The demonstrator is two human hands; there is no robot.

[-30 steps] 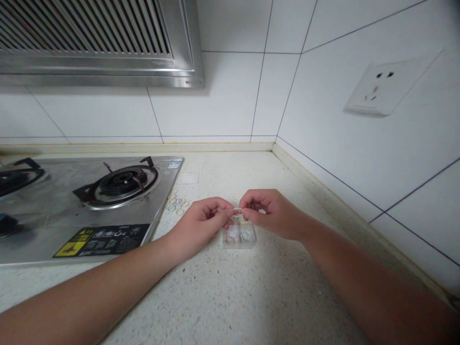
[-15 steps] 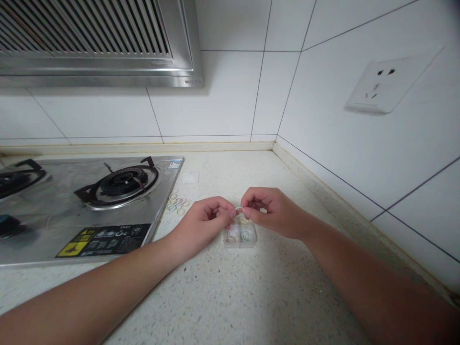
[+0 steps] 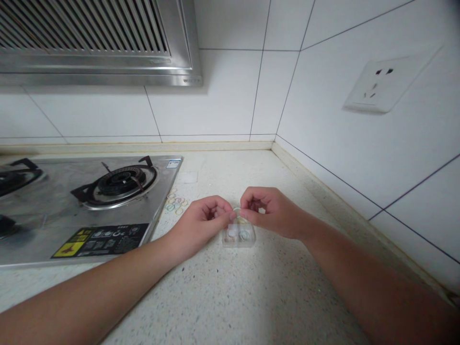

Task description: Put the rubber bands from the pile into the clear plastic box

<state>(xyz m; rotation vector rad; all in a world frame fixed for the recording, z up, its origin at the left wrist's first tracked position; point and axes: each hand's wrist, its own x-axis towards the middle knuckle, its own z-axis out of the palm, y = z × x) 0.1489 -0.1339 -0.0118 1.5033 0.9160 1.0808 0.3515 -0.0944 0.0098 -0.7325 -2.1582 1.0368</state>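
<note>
A thin pale-green hair tie [image 3: 236, 209] spans the gap between my two hands, above a small clear plastic box. The thumb and forefinger of my left hand [image 3: 205, 221] pinch one side of it. From the other side, my right hand [image 3: 270, 211] grips it between thumb and fingertips. Beneath them, the clear divided box [image 3: 238, 243] rests on the counter, with small looped ties in its near compartments, among them a greenish one [image 3: 245, 235]. My fingers partly cover the box's far compartments.
Several pastel hair ties [image 3: 175, 203] lie loose beside the steel gas stove [image 3: 46, 215]. A clear flat piece [image 3: 188, 177] lies behind them on the speckled counter [image 3: 201, 306]. The range hood [image 3: 108, 67] overhangs the stove; a socket [image 3: 381, 86] sits on the right wall.
The view has shifted very slightly. Both hands stay over the box, and the tie between the fingertips has moved a little; both pinches are kept.
</note>
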